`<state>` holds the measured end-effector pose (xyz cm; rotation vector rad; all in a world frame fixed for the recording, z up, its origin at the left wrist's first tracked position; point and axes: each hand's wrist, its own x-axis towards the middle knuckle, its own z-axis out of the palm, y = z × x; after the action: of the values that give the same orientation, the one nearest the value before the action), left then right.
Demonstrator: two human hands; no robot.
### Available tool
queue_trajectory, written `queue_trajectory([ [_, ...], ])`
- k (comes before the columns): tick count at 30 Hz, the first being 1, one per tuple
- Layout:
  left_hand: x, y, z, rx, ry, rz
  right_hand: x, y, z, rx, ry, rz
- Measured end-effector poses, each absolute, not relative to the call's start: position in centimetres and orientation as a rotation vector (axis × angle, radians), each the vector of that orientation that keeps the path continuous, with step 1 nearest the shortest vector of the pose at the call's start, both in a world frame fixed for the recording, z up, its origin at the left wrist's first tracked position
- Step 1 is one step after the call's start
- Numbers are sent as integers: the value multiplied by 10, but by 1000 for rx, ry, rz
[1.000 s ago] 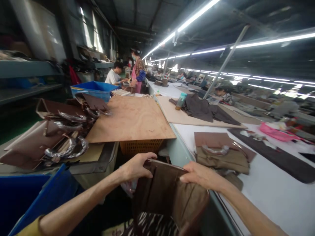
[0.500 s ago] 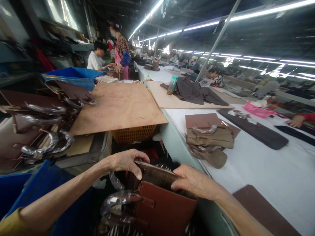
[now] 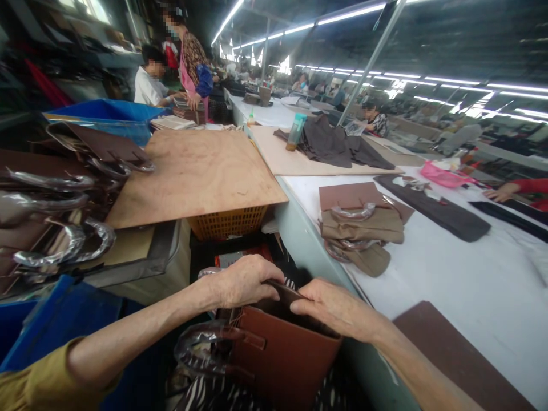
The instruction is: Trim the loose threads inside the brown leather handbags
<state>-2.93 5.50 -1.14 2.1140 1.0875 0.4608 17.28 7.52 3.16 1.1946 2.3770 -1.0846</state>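
A reddish-brown handbag [image 3: 285, 357] lies sideways over my lap, its opening facing up and away from me. One handle [image 3: 194, 345], wrapped in clear plastic, sticks out to the left. My left hand [image 3: 250, 279] grips the far edge of the opening, fingers bent over it. Close beside it, my right hand [image 3: 327, 305] pinches the same edge further right, thumb on the inner side. The bag's dark inside shows between my hands and the near panel. Its lower part is hidden in shadow.
Brown bags with plastic-wrapped handles [image 3: 64, 245] pile up at left by a wooden board [image 3: 201, 171]. On the white table [image 3: 449, 268] lie an olive-brown bag part [image 3: 359, 228] and a flat brown panel [image 3: 449, 348]. A co-worker's hand [image 3: 503, 191] rests at far right.
My left hand has slid right along the bag's far edge, closer to my right hand. The bag's opening looks narrower, and the view has shifted slightly.
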Motion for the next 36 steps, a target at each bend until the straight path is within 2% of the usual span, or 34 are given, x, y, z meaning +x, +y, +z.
queue_trajectory([
  [7,-19,64,-13,1900,952,392,172,67,29,1302,2523,-923],
  [15,-36,66,-9,1746,1067,232,169,80,6,1309,2363,-1480],
  [19,-53,60,-9,1692,1112,385,170,80,3,1385,2275,-1525],
  [27,-43,23,-30,1892,1534,743,169,68,20,1381,2273,-1585],
  [31,-40,21,-35,1908,1545,756,173,60,26,1415,2239,-1575],
  [36,-40,21,-37,1965,1493,774,187,52,25,1539,2254,-1397],
])
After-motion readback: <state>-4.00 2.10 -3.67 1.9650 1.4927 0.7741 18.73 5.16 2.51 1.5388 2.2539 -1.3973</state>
